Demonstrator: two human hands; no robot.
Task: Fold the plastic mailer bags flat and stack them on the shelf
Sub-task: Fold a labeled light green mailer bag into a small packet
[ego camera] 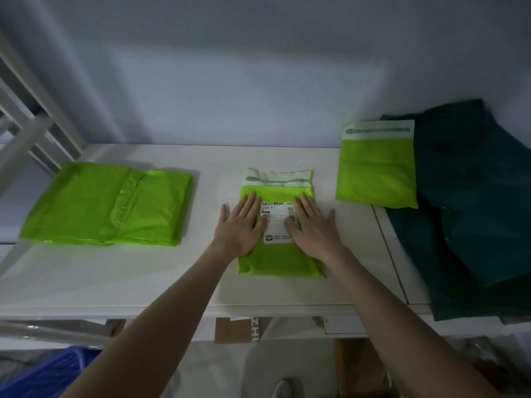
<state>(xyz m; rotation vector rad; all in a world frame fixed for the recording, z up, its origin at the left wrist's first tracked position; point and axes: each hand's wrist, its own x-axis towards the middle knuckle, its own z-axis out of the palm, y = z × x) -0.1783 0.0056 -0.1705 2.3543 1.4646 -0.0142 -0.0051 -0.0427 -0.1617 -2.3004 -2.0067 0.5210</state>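
Observation:
A lime green mailer bag with a white shipping label lies flat in the middle of the white shelf. My left hand presses flat on its left side, fingers straight. My right hand presses flat on its right side, partly covering the label. A stack of folded lime green mailers sits at the left of the shelf. Another lime green mailer with a pale flap lies at the right, overlapping a dark green bag.
The wall stands right behind the shelf. White shelf frame bars rise at the left. Below the shelf's front edge are cardboard boxes and a blue crate. The dark green bag hangs over the shelf's right front edge.

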